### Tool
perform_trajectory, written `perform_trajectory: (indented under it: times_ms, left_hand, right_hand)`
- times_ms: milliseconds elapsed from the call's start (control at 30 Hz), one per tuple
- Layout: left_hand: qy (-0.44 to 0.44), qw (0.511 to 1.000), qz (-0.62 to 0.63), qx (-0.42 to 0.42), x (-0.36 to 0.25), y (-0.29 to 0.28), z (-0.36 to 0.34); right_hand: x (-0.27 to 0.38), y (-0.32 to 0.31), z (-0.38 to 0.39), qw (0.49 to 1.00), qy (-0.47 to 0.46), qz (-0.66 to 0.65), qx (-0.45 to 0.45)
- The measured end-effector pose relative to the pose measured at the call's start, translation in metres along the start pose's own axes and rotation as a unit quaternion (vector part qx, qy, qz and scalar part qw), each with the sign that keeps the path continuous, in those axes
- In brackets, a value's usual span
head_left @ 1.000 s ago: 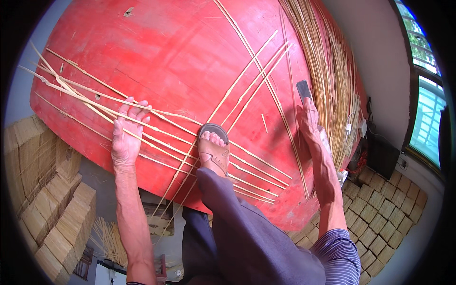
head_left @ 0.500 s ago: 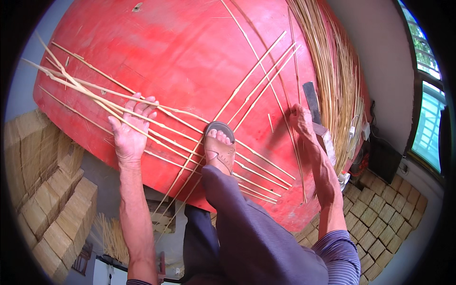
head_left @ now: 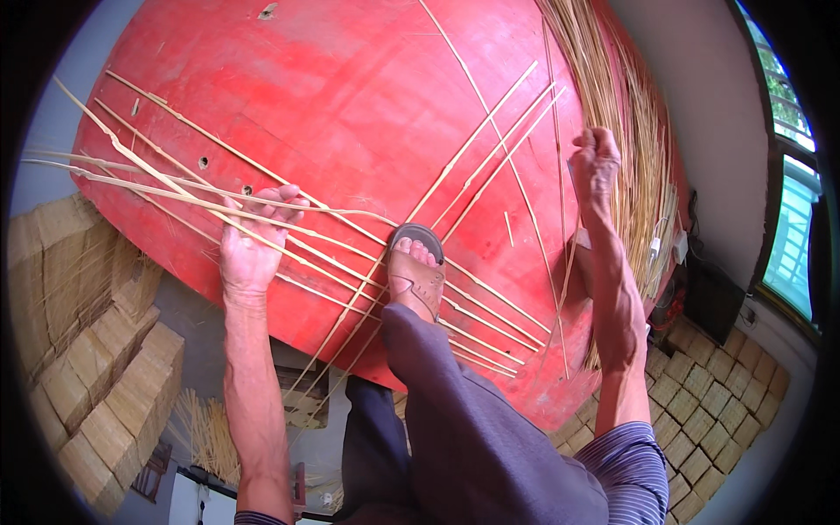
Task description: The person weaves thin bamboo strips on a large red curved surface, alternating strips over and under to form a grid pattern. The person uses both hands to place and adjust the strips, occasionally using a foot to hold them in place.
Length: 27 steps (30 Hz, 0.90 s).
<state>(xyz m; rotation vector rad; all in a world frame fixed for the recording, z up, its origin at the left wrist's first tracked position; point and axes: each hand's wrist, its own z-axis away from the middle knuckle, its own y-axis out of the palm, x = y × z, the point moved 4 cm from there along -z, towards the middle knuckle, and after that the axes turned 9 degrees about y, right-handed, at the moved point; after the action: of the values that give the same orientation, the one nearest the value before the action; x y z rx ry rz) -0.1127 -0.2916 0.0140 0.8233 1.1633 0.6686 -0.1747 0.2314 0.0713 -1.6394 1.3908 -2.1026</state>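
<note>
Several pale strips [head_left: 311,234] run beneath your sandal [head_left: 415,267] on the red board [head_left: 350,114]. Left of the sandal, your left hand [head_left: 261,245] is open, palm up under some; right of it, your right hand [head_left: 598,166] curls, contents impossible to tell.

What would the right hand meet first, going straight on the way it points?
Likely the bundle of thin tan strips just past the right hand, though depth is unclear; it might pass above them.

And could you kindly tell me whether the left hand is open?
Open: the left hand is palm up, fingers unclenched beneath pale strips.
</note>
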Motion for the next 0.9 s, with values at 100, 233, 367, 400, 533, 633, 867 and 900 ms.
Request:
perform_trajectory:
  times_ms: [100, 233, 367, 400, 533, 633, 867, 900]
  left_hand:
    - [-0.018, 1.000, -0.020, -0.010, 0.004, 0.004, -0.001]
    - [-0.034, 0.998, -0.044, -0.006, 0.009, 0.024, -0.006]
    - [-0.015, 0.992, -0.126, 0.010, -0.002, 0.027, -0.003]
    - [-0.012, 0.989, -0.144, 0.015, -0.001, 0.024, -0.004]
    - [0.070, 0.939, -0.333, -0.054, -0.011, 0.013, 0.000]
    - [0.151, 0.894, -0.361, -0.216, -0.021, -0.016, 0.016]
    - [0.126, 0.887, -0.193, -0.401, 0.011, -0.069, 0.101]
    - [0.111, 0.882, -0.179, -0.421, 0.017, -0.071, 0.118]
  right_hand:
    - [0.080, 0.051, 0.059, 0.960, -0.258, -0.022, 0.108]
    - [0.138, 0.129, 0.175, 0.879, -0.410, 0.008, 0.242]
    - [0.177, 0.156, 0.226, 0.840, -0.336, 0.022, 0.426]
    - [0.175, 0.158, 0.226, 0.837, -0.339, 0.042, 0.428]
    - [0.157, 0.143, 0.191, 0.879, -0.287, 0.044, 0.379]
    - [0.141, 0.137, 0.143, 0.870, -0.318, 0.118, 0.357]
    - [0.093, 0.176, 0.063, 0.836, -0.364, 0.260, 0.318]
    - [0.088, 0.184, 0.063, 0.843, -0.373, 0.229, 0.313]
